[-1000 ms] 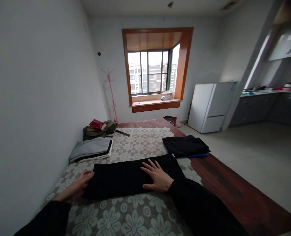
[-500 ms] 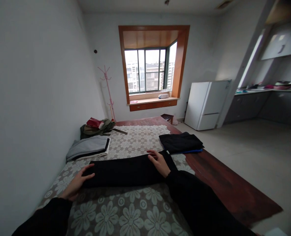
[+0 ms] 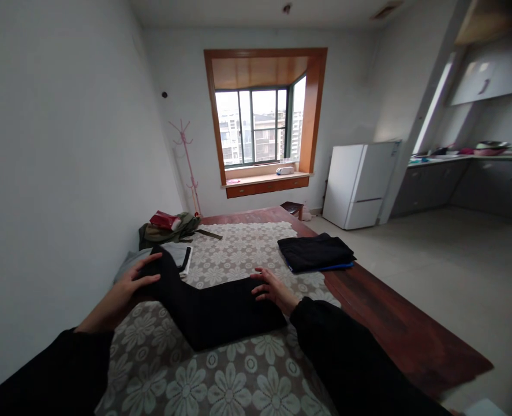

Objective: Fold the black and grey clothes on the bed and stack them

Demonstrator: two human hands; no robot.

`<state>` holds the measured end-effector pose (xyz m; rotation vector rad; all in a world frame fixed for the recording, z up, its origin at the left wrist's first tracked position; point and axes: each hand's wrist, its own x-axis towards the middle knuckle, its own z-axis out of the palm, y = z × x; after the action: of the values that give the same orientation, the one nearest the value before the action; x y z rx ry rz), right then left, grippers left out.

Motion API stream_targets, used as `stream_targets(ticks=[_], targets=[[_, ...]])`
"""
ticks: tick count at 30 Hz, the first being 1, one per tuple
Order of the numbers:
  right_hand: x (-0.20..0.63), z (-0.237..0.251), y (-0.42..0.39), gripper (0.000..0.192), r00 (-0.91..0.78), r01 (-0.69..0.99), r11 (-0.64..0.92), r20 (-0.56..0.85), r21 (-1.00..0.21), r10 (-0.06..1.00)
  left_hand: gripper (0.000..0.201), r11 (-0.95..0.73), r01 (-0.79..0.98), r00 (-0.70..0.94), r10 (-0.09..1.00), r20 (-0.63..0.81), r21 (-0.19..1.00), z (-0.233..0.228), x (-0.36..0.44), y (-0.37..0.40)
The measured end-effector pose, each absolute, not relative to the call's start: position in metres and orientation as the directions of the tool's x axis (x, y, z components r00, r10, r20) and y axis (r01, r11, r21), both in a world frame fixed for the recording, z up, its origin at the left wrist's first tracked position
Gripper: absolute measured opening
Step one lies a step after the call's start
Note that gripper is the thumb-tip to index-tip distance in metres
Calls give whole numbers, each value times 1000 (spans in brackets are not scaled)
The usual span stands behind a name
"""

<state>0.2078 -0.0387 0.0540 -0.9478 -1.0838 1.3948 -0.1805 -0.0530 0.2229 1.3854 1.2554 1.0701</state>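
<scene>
A long, folded black garment (image 3: pixel 234 306) lies across the patterned cover in front of me. Its left end rises off the cover in my left hand (image 3: pixel 137 283), thumb and fingers gripping the edge. The lifted part bends upward, while the rest stays flat. On the right part of the garment rests my right hand (image 3: pixel 273 289), fingers stretched out and spread, not gripping. Behind the raised end, a grey folded garment (image 3: pixel 175 252) is partly hidden. Another folded stack, black (image 3: pixel 316 251) with a blue edge beneath, sits beyond my right hand.
The flower-patterned cover (image 3: pixel 232 381) lies over a reddish-brown wooden surface (image 3: pixel 394 312), whose edge runs along the right. A dark green bag (image 3: pixel 156 233) with a red item (image 3: pixel 164 219) on it sits by the left wall. A pink coat stand (image 3: pixel 189 162) and white fridge (image 3: pixel 362 185) stand farther off.
My left hand has raised the garment's left end up and away from the cover. The garment's right end no longer reaches past my right hand, which has moved slightly left.
</scene>
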Motion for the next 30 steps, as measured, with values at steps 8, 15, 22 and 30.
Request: stream_targets(ticks=[8,15,22,30], targets=[[219,65,-40,76,-211,-142,-21,10,-990,977,84,-224,94,429,888,163,970,177,-72,-32],[224,44,-35,93,-72,433,274,270,-859,960,53,-492,596,482,851,208,634,71,-68,-23],[221,50,-46,85,-29,771,98,119,-629,992,57,-534,803,511,846,154,266,43,-63,-31],[229,53,-62,61,71,908,-23,98,-418,993,59,-506,792,471,862,187,341,40,-66,-29]])
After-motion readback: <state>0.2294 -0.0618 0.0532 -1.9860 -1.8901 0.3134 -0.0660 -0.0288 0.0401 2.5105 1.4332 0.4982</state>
